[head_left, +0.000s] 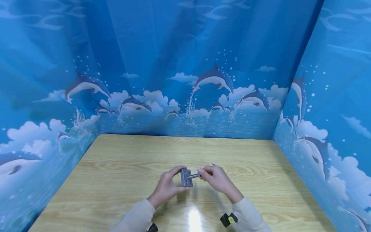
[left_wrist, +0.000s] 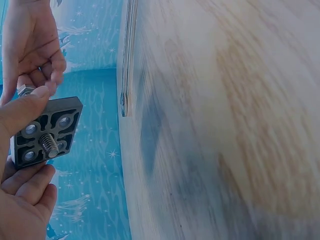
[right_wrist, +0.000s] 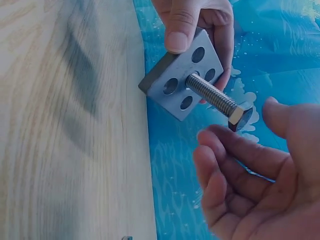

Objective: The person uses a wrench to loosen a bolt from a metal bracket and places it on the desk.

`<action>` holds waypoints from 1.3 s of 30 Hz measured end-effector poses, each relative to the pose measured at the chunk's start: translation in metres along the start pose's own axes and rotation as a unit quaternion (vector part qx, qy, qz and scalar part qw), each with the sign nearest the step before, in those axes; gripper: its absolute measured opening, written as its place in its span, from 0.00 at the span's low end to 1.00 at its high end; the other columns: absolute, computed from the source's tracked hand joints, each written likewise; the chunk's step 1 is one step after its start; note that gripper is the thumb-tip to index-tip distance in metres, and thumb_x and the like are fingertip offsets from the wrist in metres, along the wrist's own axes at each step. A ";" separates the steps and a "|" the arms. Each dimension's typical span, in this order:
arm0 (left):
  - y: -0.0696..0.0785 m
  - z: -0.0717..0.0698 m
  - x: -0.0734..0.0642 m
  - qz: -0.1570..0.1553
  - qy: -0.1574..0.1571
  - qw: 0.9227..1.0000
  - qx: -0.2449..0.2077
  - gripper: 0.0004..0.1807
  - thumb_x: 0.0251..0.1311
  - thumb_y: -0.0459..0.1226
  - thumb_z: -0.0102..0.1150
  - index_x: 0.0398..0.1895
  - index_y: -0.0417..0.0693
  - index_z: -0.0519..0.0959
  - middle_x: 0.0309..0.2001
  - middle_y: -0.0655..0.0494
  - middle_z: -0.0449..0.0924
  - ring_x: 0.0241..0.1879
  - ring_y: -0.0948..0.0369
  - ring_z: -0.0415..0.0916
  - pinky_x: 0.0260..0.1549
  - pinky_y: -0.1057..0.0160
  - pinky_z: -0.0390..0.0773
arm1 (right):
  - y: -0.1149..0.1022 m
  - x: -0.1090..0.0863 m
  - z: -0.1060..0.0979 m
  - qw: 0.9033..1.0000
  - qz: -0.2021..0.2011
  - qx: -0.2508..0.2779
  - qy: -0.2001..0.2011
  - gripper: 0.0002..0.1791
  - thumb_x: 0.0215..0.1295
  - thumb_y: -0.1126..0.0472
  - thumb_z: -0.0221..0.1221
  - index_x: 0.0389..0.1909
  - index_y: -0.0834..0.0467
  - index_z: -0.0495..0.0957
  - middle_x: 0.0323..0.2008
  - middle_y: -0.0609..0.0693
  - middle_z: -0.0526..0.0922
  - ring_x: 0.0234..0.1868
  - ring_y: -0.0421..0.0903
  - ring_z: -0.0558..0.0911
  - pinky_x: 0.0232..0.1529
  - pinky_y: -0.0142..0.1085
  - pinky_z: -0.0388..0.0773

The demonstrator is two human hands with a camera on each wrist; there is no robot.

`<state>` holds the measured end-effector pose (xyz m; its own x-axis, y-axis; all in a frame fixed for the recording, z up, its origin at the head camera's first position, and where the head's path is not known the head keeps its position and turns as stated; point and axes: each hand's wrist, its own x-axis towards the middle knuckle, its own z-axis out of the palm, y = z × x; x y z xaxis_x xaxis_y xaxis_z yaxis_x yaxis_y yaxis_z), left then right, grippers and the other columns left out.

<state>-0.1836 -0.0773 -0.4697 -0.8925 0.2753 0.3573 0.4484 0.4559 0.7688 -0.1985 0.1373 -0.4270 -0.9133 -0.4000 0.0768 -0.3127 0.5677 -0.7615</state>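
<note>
My left hand [head_left: 167,187] grips a small grey metal plate [head_left: 186,178] by its edges, thumb on one side and fingers on the opposite side. The plate has holes near its corners. A hex bolt [right_wrist: 215,95] passes through its middle; the threaded end [left_wrist: 49,145] sticks out of the ribbed back face. Beside the bolt's head is my right hand [head_left: 218,181], thumb and fingers apart around it. In the right wrist view, a gap shows between the bolt head and those loosely bent fingers [right_wrist: 250,155].
Both hands are above a wood-grain table [head_left: 130,154]. A small silvery piece [head_left: 213,164] shows just behind the right hand, mostly hidden. Blue curtains [head_left: 162,38] printed with dolphins enclose the table at the back and sides.
</note>
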 end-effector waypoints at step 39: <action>-0.001 0.000 0.000 0.011 -0.003 1.000 -0.004 0.42 0.28 0.37 0.75 0.55 0.57 0.69 0.53 0.55 0.73 0.53 0.58 0.70 0.55 0.58 0.69 | 0.002 0.001 0.001 0.997 0.042 0.038 -0.059 0.26 0.62 0.41 0.46 0.27 0.60 0.79 0.20 0.49 0.79 0.22 0.45 0.78 0.22 0.34 0.78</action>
<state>-0.1841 -0.0770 -0.4702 -0.8817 0.2905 0.3719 0.4684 0.4431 0.7644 -0.2001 0.1378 -0.4289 -0.8968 -0.4381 -0.0622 -0.2116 0.5482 -0.8091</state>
